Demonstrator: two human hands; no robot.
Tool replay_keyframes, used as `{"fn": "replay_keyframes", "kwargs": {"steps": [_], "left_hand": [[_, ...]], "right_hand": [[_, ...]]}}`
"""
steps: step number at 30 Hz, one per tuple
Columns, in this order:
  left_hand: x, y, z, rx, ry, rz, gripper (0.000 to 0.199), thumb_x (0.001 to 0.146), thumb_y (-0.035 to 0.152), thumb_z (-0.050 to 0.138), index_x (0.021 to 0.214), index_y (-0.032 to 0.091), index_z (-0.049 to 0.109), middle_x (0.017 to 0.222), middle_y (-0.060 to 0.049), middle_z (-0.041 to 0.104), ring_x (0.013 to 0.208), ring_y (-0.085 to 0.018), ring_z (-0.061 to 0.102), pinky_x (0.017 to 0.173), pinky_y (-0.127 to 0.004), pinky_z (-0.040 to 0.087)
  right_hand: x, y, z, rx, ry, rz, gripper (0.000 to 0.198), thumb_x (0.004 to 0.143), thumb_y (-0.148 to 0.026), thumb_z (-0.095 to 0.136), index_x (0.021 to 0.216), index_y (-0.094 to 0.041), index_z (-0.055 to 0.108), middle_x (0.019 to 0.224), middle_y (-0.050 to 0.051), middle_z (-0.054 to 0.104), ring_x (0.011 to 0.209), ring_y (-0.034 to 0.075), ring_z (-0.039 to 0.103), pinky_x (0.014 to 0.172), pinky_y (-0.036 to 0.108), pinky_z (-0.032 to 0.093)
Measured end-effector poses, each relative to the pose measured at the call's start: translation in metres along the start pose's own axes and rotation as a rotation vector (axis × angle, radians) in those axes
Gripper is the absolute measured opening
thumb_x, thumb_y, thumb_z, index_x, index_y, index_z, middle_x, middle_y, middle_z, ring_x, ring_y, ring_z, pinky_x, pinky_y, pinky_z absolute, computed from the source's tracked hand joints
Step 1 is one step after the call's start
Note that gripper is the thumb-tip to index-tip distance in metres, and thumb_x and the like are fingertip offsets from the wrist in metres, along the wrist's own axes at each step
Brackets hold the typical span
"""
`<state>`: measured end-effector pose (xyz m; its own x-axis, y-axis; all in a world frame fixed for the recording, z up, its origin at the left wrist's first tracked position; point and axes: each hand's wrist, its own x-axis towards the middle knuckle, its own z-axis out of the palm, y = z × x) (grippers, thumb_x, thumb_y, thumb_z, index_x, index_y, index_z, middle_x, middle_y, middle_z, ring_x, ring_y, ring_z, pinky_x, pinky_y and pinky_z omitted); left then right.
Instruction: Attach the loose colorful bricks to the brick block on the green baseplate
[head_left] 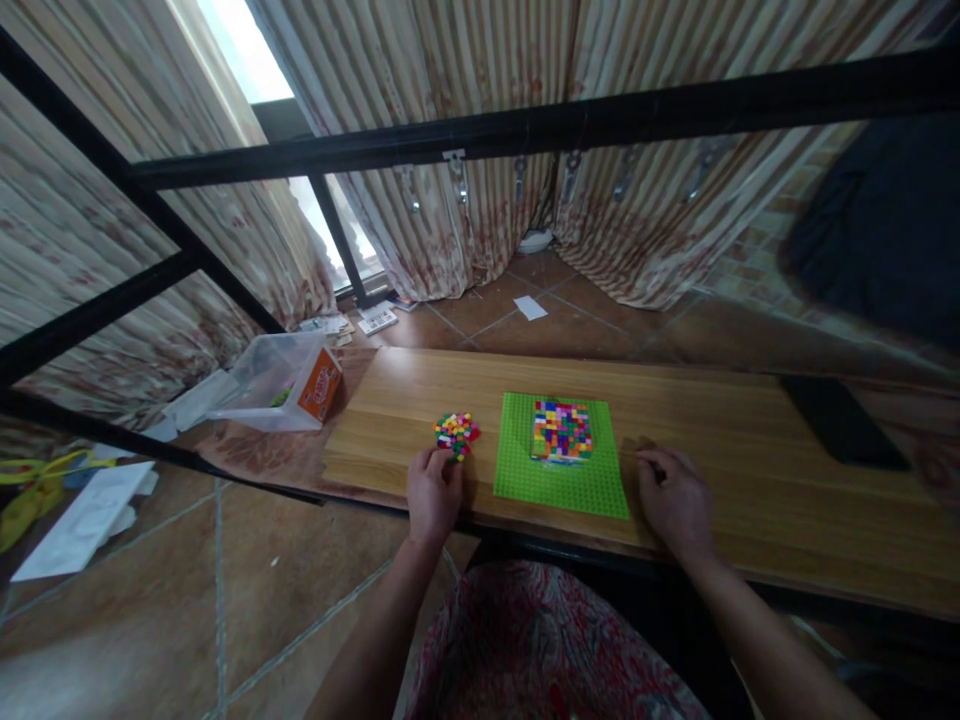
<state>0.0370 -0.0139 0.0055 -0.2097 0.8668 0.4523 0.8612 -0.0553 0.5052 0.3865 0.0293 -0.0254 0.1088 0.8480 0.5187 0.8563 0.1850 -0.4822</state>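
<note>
My left hand (435,494) rests at the near edge of a pile of small multicoloured toy bricks (456,432), its curled fingertips touching the pile. Whether a brick is between those fingers is hidden. To the right of the pile lies a green studded baseplate (555,492). A squarish block of mixed-colour bricks (562,432) is built up on it, toward its far side. Just off the plate's right edge, my right hand (677,500) is closed over the wooden board, thumb and forefinger together. What it holds, if anything, is too small to see.
The bricks and plate lie on a long wooden tabletop (750,450). A dark phone-like slab (844,422) lies at its right end. Beyond its left end sits a clear plastic bin (262,375) with an orange label. A black metal rail (480,138) crosses in front of the curtains.
</note>
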Motion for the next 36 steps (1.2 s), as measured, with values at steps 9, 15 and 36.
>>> {"fn": "replay_keyframes", "kwargs": {"steps": [9, 15, 36], "left_hand": [[0.009, 0.001, 0.009, 0.117, -0.038, 0.086, 0.012, 0.087, 0.024, 0.059, 0.093, 0.020, 0.069, 0.097, -0.009, 0.066, 0.093, -0.023, 0.060, 0.082, -0.036, 0.050], [0.014, -0.003, 0.014, 0.153, -0.021, 0.148, 0.019, 0.092, 0.028, 0.053, 0.092, 0.020, 0.070, 0.094, -0.009, 0.067, 0.089, -0.022, 0.060, 0.081, -0.035, 0.050], [0.028, 0.095, 0.022, -0.487, -0.223, 0.000, 0.018, 0.091, 0.025, 0.052, 0.096, 0.021, 0.069, 0.090, -0.005, 0.072, 0.084, -0.016, 0.067, 0.079, -0.028, 0.052]], "right_hand": [[0.001, -0.004, -0.002, 0.001, -0.010, 0.024, 0.026, 0.089, -0.034, 0.047, 0.086, -0.018, 0.067, 0.087, 0.011, 0.068, 0.086, 0.025, 0.062, 0.080, 0.039, 0.049], [0.001, -0.003, -0.001, 0.014, -0.007, 0.003, 0.025, 0.088, -0.033, 0.048, 0.085, -0.018, 0.067, 0.087, 0.011, 0.068, 0.085, 0.025, 0.062, 0.080, 0.039, 0.050], [0.004, -0.012, -0.003, 0.065, -0.012, 0.061, 0.024, 0.088, -0.030, 0.047, 0.083, -0.019, 0.068, 0.089, 0.011, 0.067, 0.085, 0.024, 0.061, 0.081, 0.039, 0.049]]}}
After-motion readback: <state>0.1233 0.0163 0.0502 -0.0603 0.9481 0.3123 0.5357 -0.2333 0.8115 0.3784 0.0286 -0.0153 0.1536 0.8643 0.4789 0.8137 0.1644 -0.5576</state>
